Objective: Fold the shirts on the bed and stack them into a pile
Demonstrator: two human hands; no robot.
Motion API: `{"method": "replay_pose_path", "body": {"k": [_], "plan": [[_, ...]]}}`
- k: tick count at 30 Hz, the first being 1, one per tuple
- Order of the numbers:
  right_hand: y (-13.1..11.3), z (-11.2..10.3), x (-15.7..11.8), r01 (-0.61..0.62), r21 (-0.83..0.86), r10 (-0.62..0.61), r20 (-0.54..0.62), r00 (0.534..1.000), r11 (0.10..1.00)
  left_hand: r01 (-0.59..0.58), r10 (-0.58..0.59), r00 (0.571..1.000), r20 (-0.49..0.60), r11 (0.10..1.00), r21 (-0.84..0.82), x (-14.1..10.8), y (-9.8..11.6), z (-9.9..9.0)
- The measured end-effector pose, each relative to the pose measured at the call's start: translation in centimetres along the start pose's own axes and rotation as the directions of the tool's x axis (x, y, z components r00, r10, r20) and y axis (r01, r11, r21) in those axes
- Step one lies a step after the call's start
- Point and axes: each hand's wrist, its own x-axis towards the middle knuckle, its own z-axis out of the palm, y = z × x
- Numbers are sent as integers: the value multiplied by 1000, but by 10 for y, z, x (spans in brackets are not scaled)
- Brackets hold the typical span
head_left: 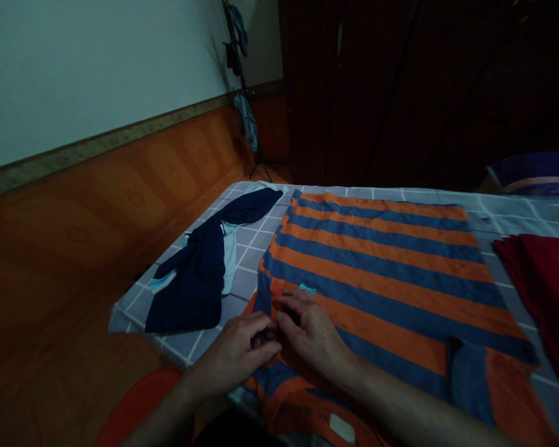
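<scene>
The left hand and right hand meet on an orange-and-blue striped shirt lying flat on a checked bed sheet. Their fingers seem narrowly pinched on its fabric, though the light is dim. A navy garment lies just left of it, dark red cloth to its right.

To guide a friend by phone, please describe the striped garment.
On the bed with a grey checked cover, find the garment under the left hand and right hand. Its wide orange and blue stripes set it apart from the dark navy garment on its left and the red cloth on its right.
</scene>
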Motion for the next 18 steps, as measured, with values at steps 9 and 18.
{"method": "replay_pose_path", "body": {"k": [9,18], "plan": [[2,3,-8,133,-392,-107,88,990,910,231,-149,956,-251,912,340,1,-33,-18],[-4,-1,-18,408,-345,-239,439,866,845,209,-180,967,-180,965,156,-9,-36,-29]]}}
